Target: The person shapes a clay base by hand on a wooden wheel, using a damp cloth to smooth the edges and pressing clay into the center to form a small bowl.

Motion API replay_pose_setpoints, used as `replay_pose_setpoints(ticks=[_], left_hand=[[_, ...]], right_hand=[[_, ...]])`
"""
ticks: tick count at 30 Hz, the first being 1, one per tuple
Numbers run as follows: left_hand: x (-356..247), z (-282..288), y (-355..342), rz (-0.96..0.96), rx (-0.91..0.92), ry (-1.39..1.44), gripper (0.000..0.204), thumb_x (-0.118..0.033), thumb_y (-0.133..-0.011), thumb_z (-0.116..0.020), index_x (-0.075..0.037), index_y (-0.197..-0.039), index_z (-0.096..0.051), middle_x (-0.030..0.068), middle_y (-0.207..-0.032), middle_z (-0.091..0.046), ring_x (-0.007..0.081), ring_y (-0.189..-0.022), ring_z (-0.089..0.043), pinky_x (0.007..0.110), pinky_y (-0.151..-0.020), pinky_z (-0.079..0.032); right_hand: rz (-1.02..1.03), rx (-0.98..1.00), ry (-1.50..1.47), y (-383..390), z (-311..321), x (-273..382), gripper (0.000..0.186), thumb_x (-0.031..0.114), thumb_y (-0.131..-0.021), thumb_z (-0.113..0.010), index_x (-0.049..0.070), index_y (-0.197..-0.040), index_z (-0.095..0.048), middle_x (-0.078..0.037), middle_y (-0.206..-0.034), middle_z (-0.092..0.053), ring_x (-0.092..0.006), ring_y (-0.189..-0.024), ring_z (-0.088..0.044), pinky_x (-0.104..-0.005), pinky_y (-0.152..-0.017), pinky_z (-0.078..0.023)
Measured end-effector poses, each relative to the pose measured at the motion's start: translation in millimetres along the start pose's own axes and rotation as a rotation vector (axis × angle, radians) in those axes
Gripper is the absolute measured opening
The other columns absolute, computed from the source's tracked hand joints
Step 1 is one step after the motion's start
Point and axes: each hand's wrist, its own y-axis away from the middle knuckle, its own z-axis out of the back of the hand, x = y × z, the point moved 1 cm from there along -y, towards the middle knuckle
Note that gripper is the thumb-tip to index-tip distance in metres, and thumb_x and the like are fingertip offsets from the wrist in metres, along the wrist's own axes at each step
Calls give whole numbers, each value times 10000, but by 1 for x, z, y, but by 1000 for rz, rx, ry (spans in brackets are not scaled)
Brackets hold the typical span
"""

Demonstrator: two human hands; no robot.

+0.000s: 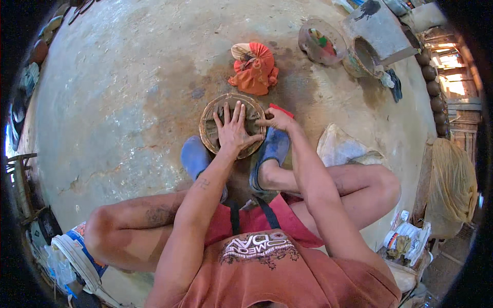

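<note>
My left hand (233,129) lies flat with its fingers spread on dark, wet, clay-like material (211,128) inside a round mould (204,139) with a brown rim. The mould sits on the floor between my feet, which wear blue footwear (194,156). At the mould's right edge, my right hand (279,121) has its fingers curled and its thumb pointing in over the rim. A small red piece (282,110) shows against the far side of that hand; whether the fingers grip it is unclear. Just beyond the mould stands an orange cloth bundle (255,69), gathered and twisted at its top.
A translucent basin (310,43) with coloured things inside, a worn bucket (359,59) and a grey block (380,31) stand at the far right. A whitish sack (341,146) lies beside my right leg. A white bucket (79,256) is by my left knee. Round dark pots (430,73) line the right wall.
</note>
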Motion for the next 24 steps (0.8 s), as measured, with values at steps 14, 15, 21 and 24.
replay_pose_setpoints(ticks=[14,15,21,24], left_hand=[[16,23,-9,74,137,171,1008,-528,-801,-809,-168,-1621,-347,41,-1706,-292,374,-1587,-170,677,-1243,-90],[40,18,-8,39,73,318,927,-452,-805,-807,-132,-1580,-414,86,-1681,-332,377,-1571,-222,629,-1249,-158],[96,14,1,347,-167,756,840,-249,-753,-835,-55,-1504,-512,229,-1580,-454,361,-1501,-391,419,-1223,-348],[139,2,24,204,-52,883,1121,-360,-657,-913,-101,-1602,-368,241,-1648,-335,397,-1535,-309,439,-1235,-326]], right_hand=[[114,50,19,25,-6,5,837,565,-670,-929,45,-1275,-675,-163,-1258,-712,-288,-1190,-653,-403,-1046,-495],[191,20,207,33,-15,15,902,524,-658,-947,25,-1329,-608,-173,-1309,-671,-316,-1226,-627,-423,-1070,-474],[33,-180,455,43,-29,21,1124,512,-554,-985,32,-1435,-478,-195,-1445,-554,-382,-1357,-526,-462,-1138,-420],[-44,-175,487,38,-45,52,1188,526,-541,-985,61,-1483,-430,-179,-1495,-516,-366,-1402,-495,-476,-1153,-417]])
